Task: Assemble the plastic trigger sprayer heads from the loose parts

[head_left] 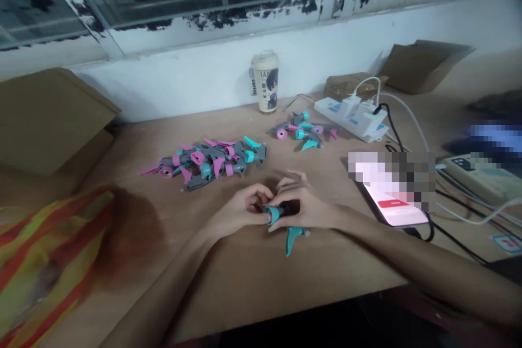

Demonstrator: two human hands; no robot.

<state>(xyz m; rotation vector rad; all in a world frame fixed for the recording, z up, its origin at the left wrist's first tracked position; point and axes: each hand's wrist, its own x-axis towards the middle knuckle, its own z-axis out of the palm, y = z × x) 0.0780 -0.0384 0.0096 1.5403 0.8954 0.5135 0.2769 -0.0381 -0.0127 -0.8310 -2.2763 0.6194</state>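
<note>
Both hands meet at the middle of the wooden table around one spray-nozzle head. It is dark grey with a teal cap and a teal trigger pointing down. My left hand pinches the teal cap end with fingers curled. My right hand wraps the grey body, fingers closed over it. A pile of similar nozzle heads in grey, pink and teal lies beyond my left hand. A smaller group of nozzle heads lies farther back to the right.
A coffee cup stands at the wall. A white power strip with chargers and cables sits at the back right, a phone lies to my right. Cardboard boxes are on the left, a striped bag at front left.
</note>
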